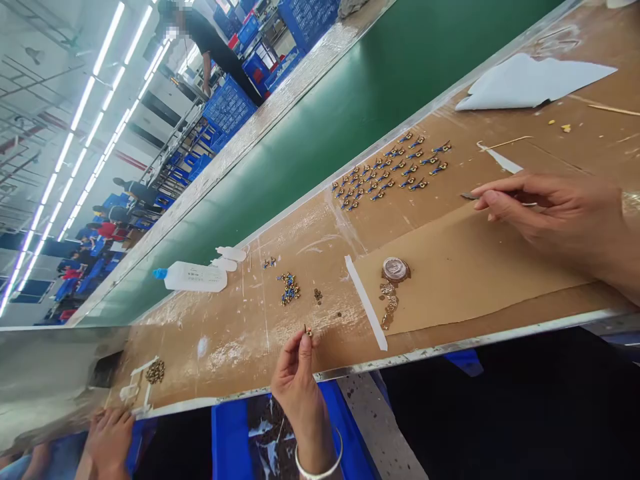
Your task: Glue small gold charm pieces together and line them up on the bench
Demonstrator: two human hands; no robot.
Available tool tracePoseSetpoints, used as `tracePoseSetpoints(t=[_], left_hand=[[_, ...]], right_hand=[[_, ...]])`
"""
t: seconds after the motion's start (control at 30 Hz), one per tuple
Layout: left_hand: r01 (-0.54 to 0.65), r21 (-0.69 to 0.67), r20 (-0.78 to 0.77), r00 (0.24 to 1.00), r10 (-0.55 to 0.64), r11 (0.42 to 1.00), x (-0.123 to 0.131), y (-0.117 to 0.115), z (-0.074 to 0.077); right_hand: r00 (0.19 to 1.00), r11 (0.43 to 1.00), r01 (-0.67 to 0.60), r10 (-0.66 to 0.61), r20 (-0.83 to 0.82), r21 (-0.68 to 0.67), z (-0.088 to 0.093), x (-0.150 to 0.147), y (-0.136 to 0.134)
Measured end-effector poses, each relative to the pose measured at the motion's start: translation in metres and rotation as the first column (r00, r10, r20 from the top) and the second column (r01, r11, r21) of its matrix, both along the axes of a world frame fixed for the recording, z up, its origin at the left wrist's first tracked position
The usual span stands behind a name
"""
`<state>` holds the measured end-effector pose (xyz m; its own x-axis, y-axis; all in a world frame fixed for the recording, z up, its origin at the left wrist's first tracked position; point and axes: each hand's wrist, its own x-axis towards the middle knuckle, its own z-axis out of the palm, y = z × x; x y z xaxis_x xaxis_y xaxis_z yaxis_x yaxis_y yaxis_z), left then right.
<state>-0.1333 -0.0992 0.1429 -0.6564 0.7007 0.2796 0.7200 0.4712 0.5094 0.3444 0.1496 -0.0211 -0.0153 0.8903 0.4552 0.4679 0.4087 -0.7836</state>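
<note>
My left hand [299, 381] is over the bench's near edge, thumb and finger pinched on a small metal piece [309, 331] with a dark tip. To the right, my right hand [560, 208] is closed around a thin tool with a flat dark pointed tip [469, 196]; most of it is hidden by the fingers. Between the hands, a small round dish [395, 269] sits on brown paper [465, 267], beside a glossy smear [389, 305]. Just beyond my left hand lie a pile of small blue-and-gold pieces [289, 289] and several little dark parts [318, 295].
Blue-and-gold pieces [385, 175] stand in rows farther back. White bottles [196, 277] lie on their sides by a green belt [320, 147]. White paper [530, 83] lies far right. Another person's hand [110, 437] rests near a heap of small parts [155, 371].
</note>
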Motion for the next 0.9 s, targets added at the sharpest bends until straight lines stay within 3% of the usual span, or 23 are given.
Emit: tracePoseSetpoints(t=[0.2, 0.3, 0.4, 0.5, 0.57, 0.63, 0.73, 0.9], left_hand=[[-0.082, 0.014, 0.054, 0.995, 0.081, 0.997, -0.040, -0.014, -0.009], [-0.121, 0.046, 0.096, 0.989, 0.116, 0.992, -0.037, -0.019, -0.010], [-0.182, 0.159, 0.219, 0.965, 0.145, 0.970, 0.008, -0.009, -0.033], [-0.120, 0.174, 0.294, 0.954, 0.064, 0.977, 0.096, 0.023, -0.084], [-0.159, 0.261, 0.446, 0.894, 0.026, 0.952, 0.158, 0.050, -0.119], [-0.132, 0.309, 0.597, 0.798, -0.084, 0.942, 0.205, 0.072, -0.142], [-0.069, 0.332, 0.637, 0.752, -0.169, 0.941, 0.234, 0.092, -0.148], [0.042, 0.295, 0.629, 0.743, -0.227, 0.955, 0.234, 0.112, -0.136]], right_hand=[[0.995, 0.998, 0.058, -0.059, 0.078, 0.013, 0.001, -0.003, -0.003], [0.990, 0.996, 0.089, -0.089, 0.113, 0.004, 0.003, -0.004, -0.004], [0.991, 0.996, 0.085, -0.083, 0.103, -0.017, -0.001, -0.004, -0.003], [0.998, 0.999, 0.042, -0.042, 0.038, -0.020, -0.006, -0.002, 0.001], [1.000, 1.000, 0.005, -0.005, 0.007, 0.016, -0.008, -0.001, 0.003], [0.999, 0.996, -0.037, 0.037, 0.012, 0.075, -0.006, 0.000, 0.005], [0.994, 0.981, -0.103, 0.095, 0.055, 0.165, -0.003, 0.001, 0.009], [0.991, 0.955, -0.137, 0.131, 0.039, 0.264, -0.007, 0.004, 0.015]])
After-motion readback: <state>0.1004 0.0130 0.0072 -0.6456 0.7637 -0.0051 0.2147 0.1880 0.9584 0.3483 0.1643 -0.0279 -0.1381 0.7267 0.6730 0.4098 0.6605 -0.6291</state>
